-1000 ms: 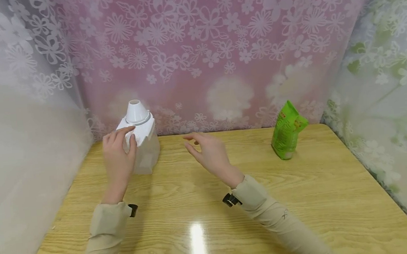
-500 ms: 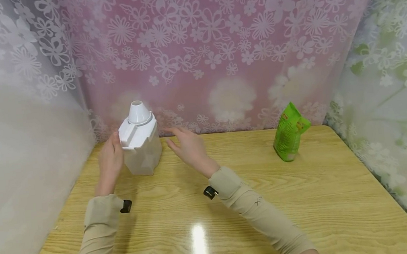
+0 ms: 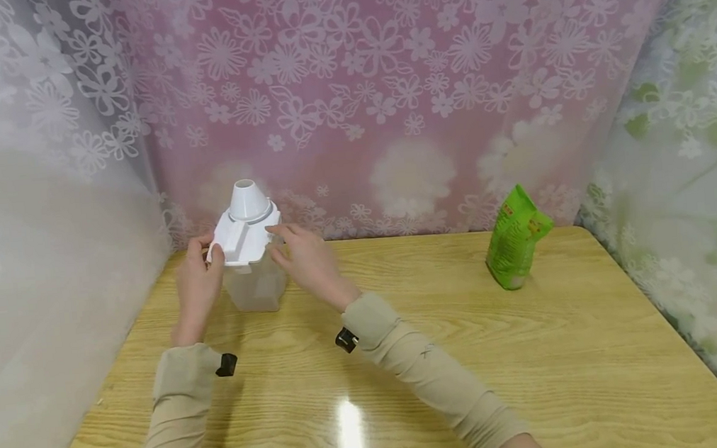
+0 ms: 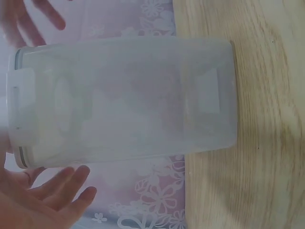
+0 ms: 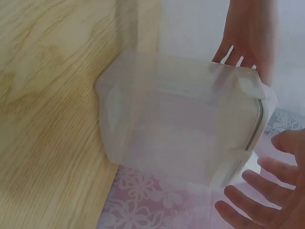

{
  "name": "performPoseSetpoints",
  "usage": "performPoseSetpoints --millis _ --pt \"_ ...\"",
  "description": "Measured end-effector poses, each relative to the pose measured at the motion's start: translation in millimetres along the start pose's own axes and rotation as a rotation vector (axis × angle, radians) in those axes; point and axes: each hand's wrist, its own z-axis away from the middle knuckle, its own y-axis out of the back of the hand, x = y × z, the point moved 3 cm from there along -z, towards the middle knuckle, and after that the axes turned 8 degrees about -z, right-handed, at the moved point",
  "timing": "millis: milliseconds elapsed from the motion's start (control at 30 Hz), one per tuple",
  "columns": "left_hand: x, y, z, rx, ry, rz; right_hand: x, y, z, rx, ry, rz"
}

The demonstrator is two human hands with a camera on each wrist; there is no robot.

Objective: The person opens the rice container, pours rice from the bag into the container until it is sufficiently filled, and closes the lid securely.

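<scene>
A translucent plastic food storage container (image 3: 255, 288) stands upright at the back left of the table. Its white lid (image 3: 260, 242) carries a raised bar handle and a cone-shaped white cap (image 3: 248, 201). At the lid's left front corner, my left hand (image 3: 197, 284) grips the container, thumb in front and fingers along the side. In the left wrist view its fingers (image 4: 71, 191) lie beside the container wall. My right hand (image 3: 312, 262) has its fingers spread at the lid's right edge. The right wrist view shows those fingers (image 5: 262, 191) apart, holding nothing.
Upright at the right of the wooden table (image 3: 447, 358) is a green printed bag (image 3: 515, 239). A pink floral curtain (image 3: 387, 107) hangs behind the table's back edge, with pale curtains on both sides.
My right hand has moved left to the container's lid. My left hand came off the lid's top to its left side, and the container has turned slightly so its front faces me more.
</scene>
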Motion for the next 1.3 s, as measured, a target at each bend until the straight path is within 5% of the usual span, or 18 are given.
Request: performPoseSetpoints --millis 500,867,1300 --pt "-6.5 -4.0 0.6 -0.067 -0.034 -0.004 -6.9 -11.7 -1.6 0.015 0.03 0.131" --pt "-0.9 -6.2 4.2 -0.119 -0.064 0.003 -1.0 -1.8 4.8 0.139 0.134 0.209" --pt "5.6 -7.8 12.6 -0.114 -0.131 0.028 11.2 8.8 11.8 0.122 0.156 0.204"
